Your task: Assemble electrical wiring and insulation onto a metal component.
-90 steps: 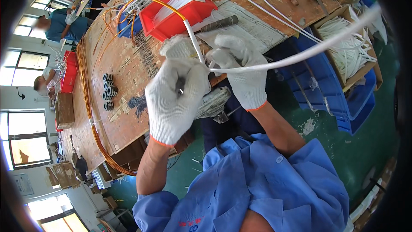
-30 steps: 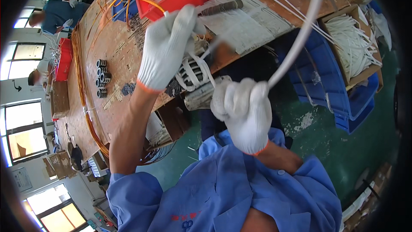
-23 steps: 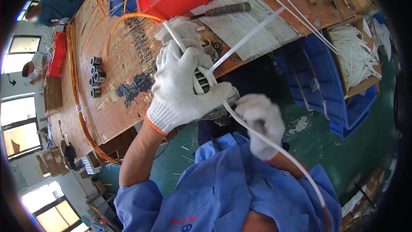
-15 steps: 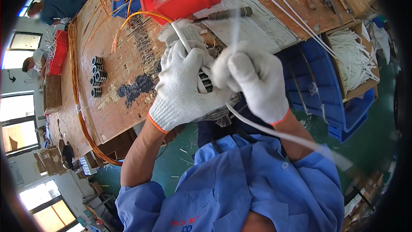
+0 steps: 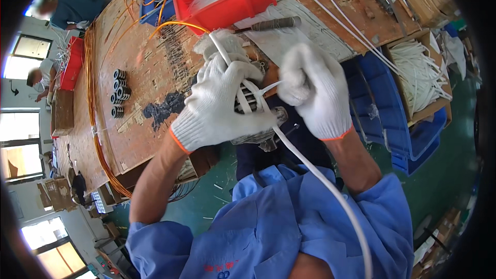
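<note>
Both my hands wear white knitted gloves with orange cuffs. My left hand (image 5: 222, 101) is wrapped round a black part (image 5: 242, 104) crossed by white strips, and its fingers hide much of it. A white sleeve (image 5: 219, 46) with orange wire (image 5: 178, 22) emerging from it passes under the left fingers. From the part, a long white tube (image 5: 330, 188) runs down across my front. My right hand (image 5: 316, 90) is closed, pinching a thin white strip (image 5: 270, 87) pulled taut from the part. Behind my left hand is a plastic-wrapped fixture (image 5: 222, 42).
Several black rings (image 5: 120, 93) stand on the worn wooden bench (image 5: 142, 134) at left. A red bin (image 5: 227, 13) and a dark-handled tool (image 5: 276, 24) lie beyond my hands. At right are blue crates (image 5: 380, 108) and a carton of white tubes (image 5: 418, 75). Other people work at far left.
My right hand has drawn away from my left, to the right, and the strip now stretches between them. The long white tube has swung down across my front.
</note>
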Tool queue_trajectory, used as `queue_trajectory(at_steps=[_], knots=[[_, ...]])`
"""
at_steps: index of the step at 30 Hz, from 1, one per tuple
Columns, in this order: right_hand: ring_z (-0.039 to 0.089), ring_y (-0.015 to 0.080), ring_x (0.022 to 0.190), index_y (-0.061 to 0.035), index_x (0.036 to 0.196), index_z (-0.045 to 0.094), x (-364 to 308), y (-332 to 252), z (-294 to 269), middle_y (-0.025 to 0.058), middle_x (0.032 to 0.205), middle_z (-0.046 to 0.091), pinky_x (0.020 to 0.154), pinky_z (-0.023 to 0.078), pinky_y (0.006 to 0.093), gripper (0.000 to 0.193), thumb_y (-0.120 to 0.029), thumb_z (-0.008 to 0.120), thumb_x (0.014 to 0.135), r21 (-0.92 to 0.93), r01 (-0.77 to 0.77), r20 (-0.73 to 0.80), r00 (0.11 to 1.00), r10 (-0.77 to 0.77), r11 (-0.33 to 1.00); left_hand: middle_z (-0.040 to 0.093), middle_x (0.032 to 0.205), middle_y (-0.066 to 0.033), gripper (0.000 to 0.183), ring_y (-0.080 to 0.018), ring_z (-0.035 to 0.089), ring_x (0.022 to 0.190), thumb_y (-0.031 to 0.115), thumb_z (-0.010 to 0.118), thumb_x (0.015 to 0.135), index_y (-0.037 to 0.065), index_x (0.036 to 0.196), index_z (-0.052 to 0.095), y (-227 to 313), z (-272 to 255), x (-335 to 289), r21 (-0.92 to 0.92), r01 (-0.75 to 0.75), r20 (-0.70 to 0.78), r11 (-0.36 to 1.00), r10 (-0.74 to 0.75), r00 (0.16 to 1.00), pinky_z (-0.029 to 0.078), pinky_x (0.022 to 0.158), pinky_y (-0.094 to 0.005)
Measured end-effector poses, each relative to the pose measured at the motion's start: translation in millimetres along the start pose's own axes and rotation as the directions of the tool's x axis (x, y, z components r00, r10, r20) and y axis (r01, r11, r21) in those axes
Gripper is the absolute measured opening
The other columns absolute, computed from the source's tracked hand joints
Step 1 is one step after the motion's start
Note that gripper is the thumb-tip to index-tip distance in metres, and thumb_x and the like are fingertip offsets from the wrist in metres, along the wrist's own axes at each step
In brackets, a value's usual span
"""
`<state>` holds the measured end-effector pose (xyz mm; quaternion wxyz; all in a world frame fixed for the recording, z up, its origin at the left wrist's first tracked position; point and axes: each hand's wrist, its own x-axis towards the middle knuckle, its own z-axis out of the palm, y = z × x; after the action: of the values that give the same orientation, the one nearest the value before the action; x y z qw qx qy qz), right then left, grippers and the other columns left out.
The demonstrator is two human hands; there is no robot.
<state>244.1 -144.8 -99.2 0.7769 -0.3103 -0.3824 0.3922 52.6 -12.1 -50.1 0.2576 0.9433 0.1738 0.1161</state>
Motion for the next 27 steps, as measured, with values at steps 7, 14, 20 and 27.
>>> queue_trajectory(at_steps=[7,14,20,27], knots=[[0.07,0.0361,0.079,-0.0011,0.089,0.078,-138,102,-76,0.02,0.086,0.075,0.068,0.054,0.0423,0.046,-0.031,0.051,0.113,-0.87,-0.188,-0.075,0.964,0.255,0.456,0.063,0.142,-0.0174,0.08,-0.0413,0.057,0.137,0.03,0.085,0.076,0.023,0.152,0.06,9,-71,17,0.572,-0.485,0.163,0.662,0.487,0.858,0.043,0.116,-0.0632],[0.07,0.0108,0.066,0.0085,0.092,0.078,-98,0,-39,0.0081,0.071,0.075,0.058,0.054,0.0294,0.035,-0.024,0.072,0.106,-0.503,-0.498,-0.414,0.856,0.309,0.706,0.067,0.123,-0.0087,0.029,-0.0327,0.063,0.122,0.025,0.07,0.082,0.022,0.111,0.074,-1,-26,47,0.523,-0.72,0.314,0.455,0.683,0.66,0.048,0.109,-0.0583],[0.075,0.0153,0.093,0.0027,0.154,0.046,-122,51,60,0.0116,0.115,0.077,0.084,0.061,0.0296,0.081,-0.013,0.09,0.087,-0.669,-0.292,-0.157,0.955,0.254,0.684,0.071,0.099,0.0092,0.017,-0.0186,0.066,0.111,0.021,0.075,0.083,0.025,0.099,0.076,26,-25,64,0.539,-0.756,0.691,0.37,0.318,0.649,0.049,0.093,-0.0403],[0.08,0.0256,0.089,-0.0007,0.115,0.07,-152,134,-10,0.0151,0.103,0.081,0.079,0.062,0.0357,0.025,0.0,0.072,0.09,-0.787,-0.276,-0.163,0.955,0.247,0.552,0.073,0.107,0.002,0.024,-0.0204,0.068,0.113,0.019,0.08,0.084,0.021,0.108,0.073,41,-37,68,0.468,-0.774,0.75,0.427,0.271,0.603,0.049,0.096,-0.0417]])
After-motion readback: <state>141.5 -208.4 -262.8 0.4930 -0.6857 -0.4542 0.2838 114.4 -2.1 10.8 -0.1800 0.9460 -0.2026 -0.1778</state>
